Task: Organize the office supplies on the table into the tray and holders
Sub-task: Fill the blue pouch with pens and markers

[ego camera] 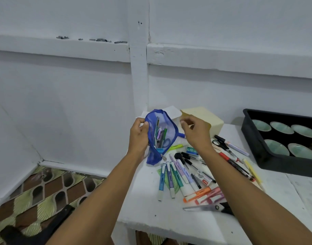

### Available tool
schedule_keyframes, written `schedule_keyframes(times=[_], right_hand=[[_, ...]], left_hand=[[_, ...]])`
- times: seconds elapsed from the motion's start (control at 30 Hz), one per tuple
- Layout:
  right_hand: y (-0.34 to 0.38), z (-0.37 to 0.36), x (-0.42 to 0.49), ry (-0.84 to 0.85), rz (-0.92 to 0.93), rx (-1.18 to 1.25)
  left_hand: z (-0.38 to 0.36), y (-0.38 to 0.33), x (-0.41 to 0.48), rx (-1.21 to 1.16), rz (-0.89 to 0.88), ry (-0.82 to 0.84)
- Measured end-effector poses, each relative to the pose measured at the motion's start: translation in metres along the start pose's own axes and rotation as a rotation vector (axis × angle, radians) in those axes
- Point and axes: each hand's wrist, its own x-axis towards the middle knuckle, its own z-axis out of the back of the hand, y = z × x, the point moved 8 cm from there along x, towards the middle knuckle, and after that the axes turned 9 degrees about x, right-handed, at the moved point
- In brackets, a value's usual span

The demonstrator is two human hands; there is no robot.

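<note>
My left hand [139, 137] grips the left edge of a blue mesh pencil pouch [169, 128], held up on end above the white table [144, 206]. Pens and small scissors show through its mesh. My right hand [196, 133] hovers just right of the pouch with fingers curled and apart, holding nothing. Below lie several pastel highlighters [176, 179], orange and pink markers [203, 194], a staple box [192, 150], pens [238, 165] and scissors [208, 207]. A black tray [252, 138] holding several pale green bowls [280, 128] stands at the right.
A cream box [213, 121] and a white paper [172, 111] sit at the table's back edge against the white wall. A second pair of black scissors [220, 142] lies near the tray. The table's left edge drops to a patterned floor [45, 188].
</note>
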Motion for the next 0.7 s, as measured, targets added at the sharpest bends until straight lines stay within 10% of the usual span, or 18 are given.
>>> schedule_keyframes(times=[0.3, 0.5, 0.7], right_hand=[[-0.07, -0.039, -0.055, 0.556, -0.227, -0.605], [-0.07, -0.036, -0.054, 0.441, -0.218, -0.532], [-0.024, 0.011, -0.034, -0.035, -0.155, -0.065]], left_hand=[[0.006, 0.002, -0.002, -0.006, -0.003, 0.034], [0.002, 0.002, -0.005, -0.019, 0.003, 0.06], [0.0, -0.003, -0.008, -0.028, -0.001, 0.057]])
